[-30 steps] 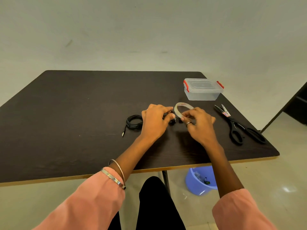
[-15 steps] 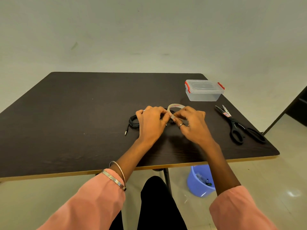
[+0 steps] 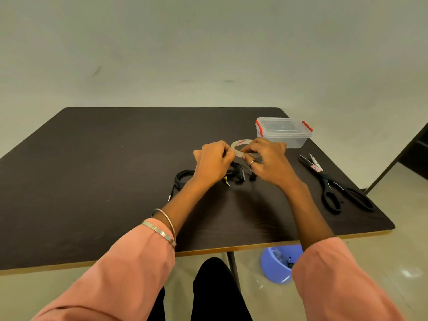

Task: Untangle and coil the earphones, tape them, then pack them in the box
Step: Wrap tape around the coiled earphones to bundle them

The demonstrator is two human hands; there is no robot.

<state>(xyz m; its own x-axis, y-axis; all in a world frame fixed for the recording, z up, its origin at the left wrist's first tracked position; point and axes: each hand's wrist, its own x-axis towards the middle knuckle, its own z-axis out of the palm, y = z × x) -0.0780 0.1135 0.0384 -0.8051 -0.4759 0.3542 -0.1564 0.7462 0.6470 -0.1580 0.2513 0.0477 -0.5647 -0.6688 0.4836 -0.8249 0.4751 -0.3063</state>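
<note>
A thin roll of clear tape (image 3: 240, 143) with red print is held above the dark table (image 3: 92, 170). My left hand (image 3: 214, 162) pinches its near left edge. My right hand (image 3: 266, 162) grips its right side, a ring on one finger. Beneath the hands, black earphones (image 3: 236, 176) lie on the table; their coiled cable (image 3: 183, 178) shows left of my left wrist, with the jack plug (image 3: 169, 197) pointing toward me. A clear plastic box (image 3: 283, 132) with red clips stands shut at the back right.
Large black scissors (image 3: 335, 186) lie on the table's right side, blades pointing away. A small white-and-red item (image 3: 316, 163) lies by the blades. A blue bin (image 3: 278, 262) stands on the floor under the near right edge.
Both hands have lifted the tape roll off the table and away from me. The earphones, earlier under my left hand, now lie uncovered below.
</note>
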